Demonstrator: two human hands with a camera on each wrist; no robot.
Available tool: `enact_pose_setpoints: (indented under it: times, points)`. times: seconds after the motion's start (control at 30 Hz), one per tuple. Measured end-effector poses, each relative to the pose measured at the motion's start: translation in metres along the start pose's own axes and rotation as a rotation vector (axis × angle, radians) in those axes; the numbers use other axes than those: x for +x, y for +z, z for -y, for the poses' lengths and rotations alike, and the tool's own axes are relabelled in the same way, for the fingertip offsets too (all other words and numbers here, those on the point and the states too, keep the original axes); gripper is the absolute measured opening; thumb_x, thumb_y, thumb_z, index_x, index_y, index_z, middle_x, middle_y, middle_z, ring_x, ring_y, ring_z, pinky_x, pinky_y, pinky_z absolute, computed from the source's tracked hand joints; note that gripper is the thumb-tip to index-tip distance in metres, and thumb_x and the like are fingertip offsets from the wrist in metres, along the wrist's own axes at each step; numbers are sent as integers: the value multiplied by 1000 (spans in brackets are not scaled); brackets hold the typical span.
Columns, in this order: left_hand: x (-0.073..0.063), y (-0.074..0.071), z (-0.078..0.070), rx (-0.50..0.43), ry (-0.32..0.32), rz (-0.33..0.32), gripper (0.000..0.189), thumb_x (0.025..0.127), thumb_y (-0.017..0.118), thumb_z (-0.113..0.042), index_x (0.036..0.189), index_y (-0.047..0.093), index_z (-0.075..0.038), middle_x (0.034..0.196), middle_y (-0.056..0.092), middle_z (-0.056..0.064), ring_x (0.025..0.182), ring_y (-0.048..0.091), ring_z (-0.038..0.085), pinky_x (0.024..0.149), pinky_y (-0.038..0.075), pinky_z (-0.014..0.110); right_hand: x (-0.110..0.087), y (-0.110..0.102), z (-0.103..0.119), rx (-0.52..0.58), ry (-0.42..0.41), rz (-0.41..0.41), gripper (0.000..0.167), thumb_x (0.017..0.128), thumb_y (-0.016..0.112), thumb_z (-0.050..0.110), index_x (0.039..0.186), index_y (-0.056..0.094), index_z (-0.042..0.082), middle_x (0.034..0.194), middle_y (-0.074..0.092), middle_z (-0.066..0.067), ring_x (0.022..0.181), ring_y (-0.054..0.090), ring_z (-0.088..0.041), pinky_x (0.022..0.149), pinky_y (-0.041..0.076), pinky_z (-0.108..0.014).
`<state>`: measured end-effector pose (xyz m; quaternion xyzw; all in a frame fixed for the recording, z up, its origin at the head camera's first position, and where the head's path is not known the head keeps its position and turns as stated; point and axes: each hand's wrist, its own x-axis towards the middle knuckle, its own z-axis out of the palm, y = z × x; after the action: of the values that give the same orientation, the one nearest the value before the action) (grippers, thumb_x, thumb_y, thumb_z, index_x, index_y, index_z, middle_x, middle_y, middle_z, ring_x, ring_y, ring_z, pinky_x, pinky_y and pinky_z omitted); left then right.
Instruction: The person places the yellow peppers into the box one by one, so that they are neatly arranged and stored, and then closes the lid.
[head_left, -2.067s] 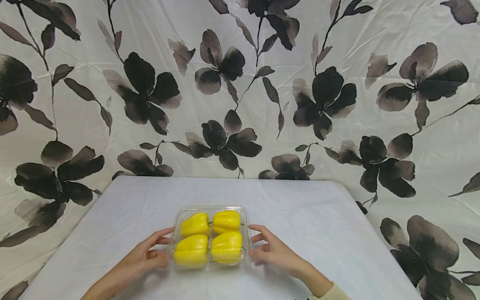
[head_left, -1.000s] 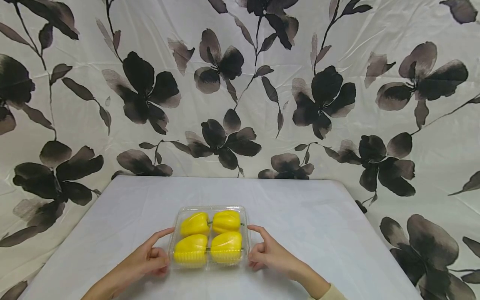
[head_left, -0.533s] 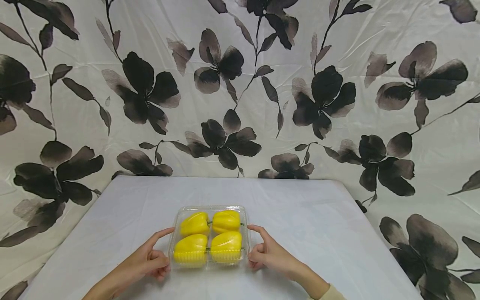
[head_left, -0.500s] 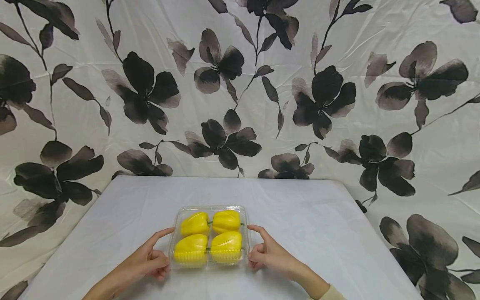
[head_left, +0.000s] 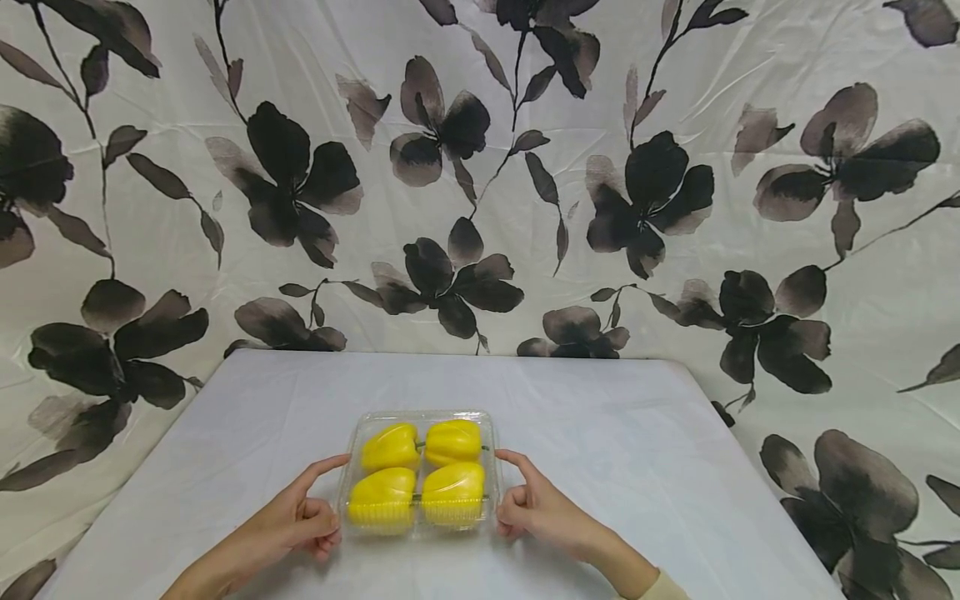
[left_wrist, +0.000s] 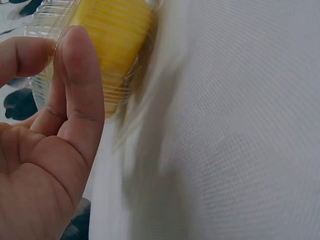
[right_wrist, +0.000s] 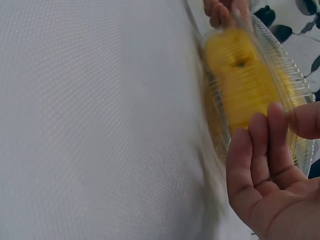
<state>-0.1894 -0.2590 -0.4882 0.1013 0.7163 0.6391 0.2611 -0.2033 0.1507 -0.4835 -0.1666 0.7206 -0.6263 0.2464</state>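
Observation:
A clear plastic box (head_left: 423, 414) with ribbed sides sits near the front of the table, with several yellow bell peppers (head_left: 453, 443) inside in two rows. At its left side, my left hand (head_left: 288, 521) stretches the index finger along the wall. The left wrist view shows that hand's thumb and curled fingers (left_wrist: 82, 70) pinching the box's rim. On the opposite side, my right hand (head_left: 543, 508) mirrors this, index finger touching the wall. Its thumb and fingers (right_wrist: 278, 135) pinch the rim in the right wrist view. Whether the lid is fastened cannot be told.
A white cloth covers the table (head_left: 600, 433), which reaches beyond the box to the back and both sides. Behind it hangs a pale curtain (head_left: 555, 250) with dark flowers, meeting the table's back edge.
About two seconds ago the fingers were looser beside the box; since then the lower fingers of both hands have curled in at its front corners. The box stays in place.

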Motion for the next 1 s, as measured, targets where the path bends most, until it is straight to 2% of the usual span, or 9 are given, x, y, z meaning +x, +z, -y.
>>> enact_pose_setpoints:
  times: [0.27, 0.6, 1.0]
  points:
    - [-3, -1, 0, -4, 12, 24, 89, 106, 66, -15, 167, 1, -16, 90, 66, 8, 83, 64, 22, 77, 61, 34, 0, 0, 2, -10, -6, 13, 83, 102, 65, 4, 168, 16, 12, 85, 66, -3, 83, 68, -18, 80, 59, -25]
    - [1, -1, 1, 11, -13, 2, 88, 107, 65, -18, 168, 2, -18, 92, 68, 10, 85, 65, 24, 79, 62, 35, 0, -3, -1, -33, -1, 4, 82, 101, 66, 7, 168, 19, 14, 85, 69, -3, 82, 68, -16, 80, 60, -26]
    - [1, 1, 0, 48, 4, 6, 86, 109, 63, -22, 170, 3, -15, 96, 69, 14, 88, 67, 26, 81, 64, 36, -1, -12, -2, -87, 23, -13, 81, 101, 70, 13, 167, 23, 14, 93, 73, -6, 89, 71, -20, 84, 62, -30]
